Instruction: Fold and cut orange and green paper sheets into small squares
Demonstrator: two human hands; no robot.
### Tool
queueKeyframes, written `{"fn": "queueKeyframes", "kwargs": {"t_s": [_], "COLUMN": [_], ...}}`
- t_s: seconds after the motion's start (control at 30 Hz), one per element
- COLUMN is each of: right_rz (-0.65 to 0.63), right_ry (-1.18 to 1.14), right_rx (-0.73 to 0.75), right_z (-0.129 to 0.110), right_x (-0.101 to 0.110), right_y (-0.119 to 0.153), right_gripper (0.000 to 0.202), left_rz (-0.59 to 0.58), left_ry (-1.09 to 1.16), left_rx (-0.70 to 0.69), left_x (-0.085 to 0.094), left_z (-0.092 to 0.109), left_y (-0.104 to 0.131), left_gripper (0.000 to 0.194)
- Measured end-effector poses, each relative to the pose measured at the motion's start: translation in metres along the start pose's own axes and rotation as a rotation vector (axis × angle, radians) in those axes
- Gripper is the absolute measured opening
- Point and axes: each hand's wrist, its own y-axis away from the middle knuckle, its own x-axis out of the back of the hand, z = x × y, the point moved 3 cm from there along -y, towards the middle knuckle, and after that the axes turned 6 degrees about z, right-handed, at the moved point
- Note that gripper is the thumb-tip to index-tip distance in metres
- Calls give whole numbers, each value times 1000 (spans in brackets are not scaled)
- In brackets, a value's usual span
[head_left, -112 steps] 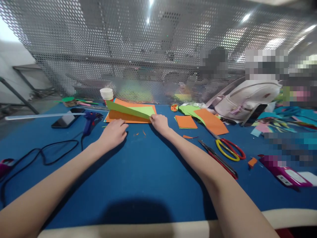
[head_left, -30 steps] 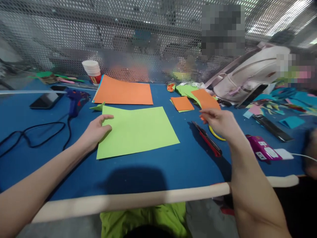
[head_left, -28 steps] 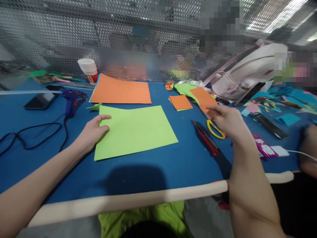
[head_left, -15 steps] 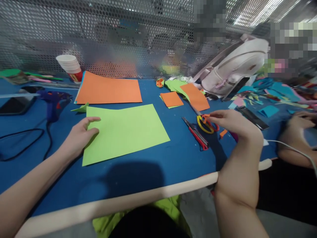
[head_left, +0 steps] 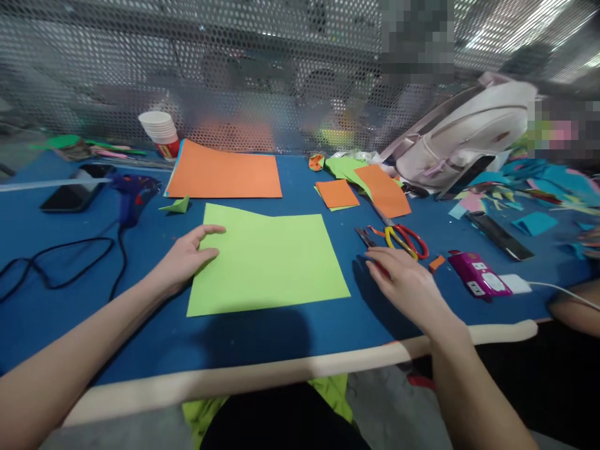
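Observation:
A light green sheet of paper (head_left: pixel 272 262) lies flat on the blue table. My left hand (head_left: pixel 187 256) rests at its left edge, thumb and forefinger apart on top of the sheet. To the right of the paper, my right hand (head_left: pixel 403 281) closes around a red utility knife (head_left: pixel 364 237), whose blade end sticks out past the fingertips; most of its body is hidden under the hand. Scissors (head_left: pixel 407 242) with yellow and red handles lie just behind that hand, a thin orange paper strip (head_left: pixel 376 231) beside them.
At the back are orange sheets (head_left: pixel 225 175), stacked paper cups (head_left: pixel 160 132), small orange squares (head_left: pixel 336 194) and a pale backpack (head_left: pixel 469 131). A glue gun (head_left: pixel 131 194) with its cord lies left; a purple power adapter (head_left: pixel 478 275) sits right, near another person's arm (head_left: pixel 574 306).
My right hand has left the orange strip by the scissors and come down and back onto the utility knife. The view has shifted left; my left hand stays on the green sheet.

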Motion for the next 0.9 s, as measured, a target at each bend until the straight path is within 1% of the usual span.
{"fn": "queueKeyframes", "kwargs": {"t_s": [0.03,0.1,0.17,0.23,0.27,0.37,0.47,0.53,0.63,0.7,0.73,0.8,0.87,0.9], "right_rz": [-48,-197,-310,-368,-386,-404,-371,-349,-316,-277,-244,-152,-61,-56], "right_ry": [-65,-202,-276,-291,-287,-264,-250,-249,-260,-276,-294,-374,-509,-541], "right_rx": [84,259,377,442,460,451,418,440,452,356,263,7,-276,-341], "right_z": [-11,-35,-54,-64,-67,-66,-68,-75,-84,-79,-72,-50,-24,-14], "right_x": [-3,-9,-14,-18,-20,-23,-22,-22,-26,-30,-32,-37,-43,-46], "right_y": [-1,-3,-3,-2,-2,0,1,2,1,-5,-9,-21,-31,-36], "right_gripper": [32,33,45,58,61,59,60,61,55,48,46,47,51,52], "left_rz": [-48,-124,-119,-100,-87,-51,-29,3,59,89,105,145,183,196], "left_ry": [50,109,149,189,204,241,306,333,342,356,369,399,433,451], "left_rx": [30,73,112,145,152,103,53,82,169,215,226,205,144,108], "left_x": [-4,-9,-10,-10,-9,-5,-5,-7,-13,-16,-16,-15,-12,-11], "left_z": [-2,-4,-5,-3,-2,3,8,9,9,9,10,13,17,18], "left_y": [1,3,5,7,7,8,10,13,25,35,41,51,59,62], "left_gripper": [59,62,61,59,59,63,72,70,59,54,52,50,48,47]}}
